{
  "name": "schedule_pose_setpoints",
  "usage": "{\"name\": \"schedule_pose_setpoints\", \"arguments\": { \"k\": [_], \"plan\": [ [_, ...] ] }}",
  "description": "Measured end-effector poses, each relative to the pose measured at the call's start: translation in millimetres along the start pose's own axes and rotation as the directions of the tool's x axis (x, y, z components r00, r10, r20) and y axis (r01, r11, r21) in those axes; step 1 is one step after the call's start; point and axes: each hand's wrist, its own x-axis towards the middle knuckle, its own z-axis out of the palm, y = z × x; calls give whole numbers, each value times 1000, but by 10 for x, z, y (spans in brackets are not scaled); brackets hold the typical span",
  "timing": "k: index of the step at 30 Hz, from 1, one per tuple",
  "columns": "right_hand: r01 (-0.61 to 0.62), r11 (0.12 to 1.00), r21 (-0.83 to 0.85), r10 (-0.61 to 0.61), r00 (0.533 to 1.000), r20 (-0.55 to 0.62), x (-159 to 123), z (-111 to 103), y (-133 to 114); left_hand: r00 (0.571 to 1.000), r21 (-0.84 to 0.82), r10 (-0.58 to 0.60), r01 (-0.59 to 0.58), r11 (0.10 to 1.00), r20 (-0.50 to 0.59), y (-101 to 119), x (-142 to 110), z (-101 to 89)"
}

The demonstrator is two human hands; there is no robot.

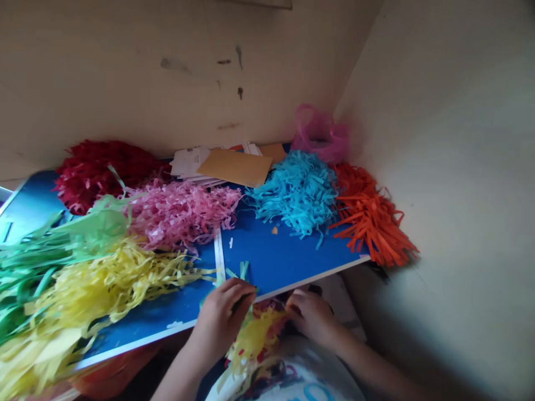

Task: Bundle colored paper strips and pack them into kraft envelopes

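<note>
Past the near edge of the blue table [284, 253], a bunch of yellow paper strips [258, 336] sits between the left hand [225, 309] and the right hand [310, 313], both with fingers curled in, though whether either grips it I can't tell, and such flimsy stuff probably wants a light, even pinch.

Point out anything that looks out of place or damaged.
Orange-red paper strips overhang the right end of the blue tabletop, as if slipping off. A small tan scrap or chip shows near the light-blue strips, and dark marks blemish the wall behind.
</note>
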Motion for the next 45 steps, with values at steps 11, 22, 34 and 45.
{"name": "schedule_pose_setpoints", "arguments": {
  "k": [11,22,34,45],
  "plan": [
    [35,641,767,92,988,-122,108,-537,-399,842,-718,-539,373,587,-3,108,122,394],
    [314,916,248,-120,807,-578,314,-265,-765,576,-913,-728,371,-170,371,170,77,445],
    [349,935,65,-224,721,-656,309,-184,-765,582,-918,-722,346,-195,373,158,55,445],
    [236,887,397,-111,943,-313,352,-109,-620,777,-725,-625,388,570,-76,124,-65,484]
  ]
}}
